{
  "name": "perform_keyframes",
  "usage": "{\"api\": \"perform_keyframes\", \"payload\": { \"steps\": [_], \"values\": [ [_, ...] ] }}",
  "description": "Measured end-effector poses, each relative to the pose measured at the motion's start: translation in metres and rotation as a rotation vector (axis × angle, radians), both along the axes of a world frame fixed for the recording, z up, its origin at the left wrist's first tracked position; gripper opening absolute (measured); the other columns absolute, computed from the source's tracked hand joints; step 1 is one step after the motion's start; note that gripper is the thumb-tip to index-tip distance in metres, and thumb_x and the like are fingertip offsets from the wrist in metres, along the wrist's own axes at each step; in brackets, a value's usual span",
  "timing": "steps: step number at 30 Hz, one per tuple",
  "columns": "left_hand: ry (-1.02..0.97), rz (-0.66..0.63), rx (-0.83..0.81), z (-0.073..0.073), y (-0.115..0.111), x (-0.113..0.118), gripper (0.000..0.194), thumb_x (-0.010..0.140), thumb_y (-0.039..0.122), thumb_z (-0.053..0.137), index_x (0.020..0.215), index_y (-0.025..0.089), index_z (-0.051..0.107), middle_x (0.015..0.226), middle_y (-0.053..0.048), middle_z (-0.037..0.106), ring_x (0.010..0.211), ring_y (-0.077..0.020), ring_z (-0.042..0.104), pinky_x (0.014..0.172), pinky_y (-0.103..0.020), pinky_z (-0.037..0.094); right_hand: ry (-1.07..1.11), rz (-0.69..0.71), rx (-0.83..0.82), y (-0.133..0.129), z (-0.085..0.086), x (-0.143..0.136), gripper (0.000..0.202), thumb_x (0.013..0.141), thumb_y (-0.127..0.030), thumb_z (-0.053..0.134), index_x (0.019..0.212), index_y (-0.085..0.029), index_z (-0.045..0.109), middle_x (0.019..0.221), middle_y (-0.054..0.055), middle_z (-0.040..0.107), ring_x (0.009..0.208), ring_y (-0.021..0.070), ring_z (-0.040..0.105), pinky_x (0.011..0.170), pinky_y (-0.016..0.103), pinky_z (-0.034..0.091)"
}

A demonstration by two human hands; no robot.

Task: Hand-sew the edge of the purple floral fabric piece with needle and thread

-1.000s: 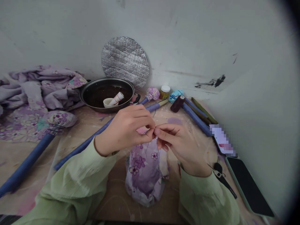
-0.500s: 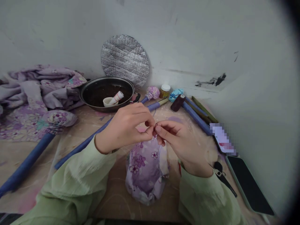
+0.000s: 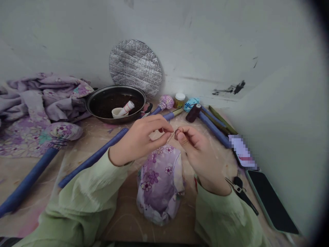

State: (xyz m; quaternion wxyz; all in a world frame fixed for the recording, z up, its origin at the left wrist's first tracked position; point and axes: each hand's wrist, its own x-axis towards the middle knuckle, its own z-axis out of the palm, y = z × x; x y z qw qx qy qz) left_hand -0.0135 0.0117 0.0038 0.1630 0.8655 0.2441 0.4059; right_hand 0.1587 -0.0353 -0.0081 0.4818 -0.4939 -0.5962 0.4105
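Above the purple floral cloth piece [image 3: 160,181], my two hands meet with their fingertips close together. My right hand [image 3: 203,156] pinches a small dark brown lump [image 3: 177,134] between thumb and forefinger; what it is exactly is too small to tell. Facing it, my left hand [image 3: 142,139] has thumb and forefinger drawn nearly together at a thin strand [image 3: 171,137] that runs toward the lump. The cloth piece lies on the table below both hands, bunched at its edges, and neither hand touches it. Behind my right hand lies a dark spool of thread [image 3: 193,113].
A black pan [image 3: 102,118] holding a small white cup stands at the back left beside heaped floral fabric [image 3: 25,106]. Blue wrapped sticks [image 3: 92,157] lie to the left. Phones [image 3: 272,202] and small scissors [image 3: 239,188] are at the right. A foil disc [image 3: 136,68] leans on the wall.
My fingertips have parted slightly, the right ones shifting right and upward with the brown lump. A thin strand now shows between the hands. The view has shifted a little.
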Motion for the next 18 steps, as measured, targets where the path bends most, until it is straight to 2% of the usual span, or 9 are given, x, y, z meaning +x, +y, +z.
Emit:
{"api": "perform_keyframes", "payload": {
  "steps": [5,7,12,15,18],
  "values": [
    [-0.013,-0.078,-0.032,-0.0048,0.0026,0.0032,0.021,0.090,0.019,0.054,0.108,0.017,0.066,0.104,-0.009,0.068,0.094,-0.0158,0.063,0.081,-0.027,0.051,0.132,0.101,-0.095,0.0021,0.0037,0.0007,0.023,0.084,-0.041,0.061,0.072,-0.021,0.059,0.071,-0.001,0.055,0.068,0.0123,0.050,0.065,0.027,0.042],
    [-0.018,-0.101,-0.080,-0.0068,0.0034,0.0037,0.021,0.090,0.018,0.055,0.107,0.017,0.067,0.101,-0.008,0.070,0.091,-0.0151,0.065,0.080,-0.026,0.051,0.168,0.108,-0.107,0.0022,0.0038,0.0010,0.024,0.083,-0.040,0.063,0.070,-0.020,0.061,0.068,-0.002,0.054,0.065,0.0115,0.049,0.063,0.026,0.042],
    [-0.113,-0.030,-0.154,-0.0089,0.0023,0.0047,0.012,0.085,0.018,0.064,0.093,0.015,0.072,0.086,-0.005,0.074,0.078,-0.0134,0.066,0.071,-0.023,0.052,0.196,0.124,-0.119,0.0023,0.0028,0.0023,0.024,0.082,-0.041,0.065,0.071,-0.019,0.063,0.066,-0.002,0.054,0.062,0.0108,0.048,0.059,0.026,0.041],
    [-0.133,-0.039,-0.132,-0.0063,0.0001,0.0053,0.012,0.083,0.013,0.064,0.092,0.014,0.072,0.083,-0.005,0.072,0.074,-0.0129,0.064,0.068,-0.023,0.051,0.211,0.124,-0.117,0.0017,0.0026,0.0024,0.025,0.081,-0.041,0.066,0.070,-0.019,0.064,0.065,-0.001,0.055,0.062,0.0110,0.048,0.059,0.026,0.041],
    [-0.150,-0.090,-0.081,-0.0022,-0.0024,0.0053,0.016,0.083,0.011,0.062,0.095,0.013,0.071,0.086,-0.006,0.070,0.079,-0.0132,0.064,0.072,-0.024,0.051,0.271,0.132,-0.130,0.0011,0.0019,0.0019,0.023,0.079,-0.042,0.068,0.072,-0.020,0.065,0.065,-0.002,0.055,0.061,0.0110,0.048,0.058,0.026,0.041]
  ]
}}
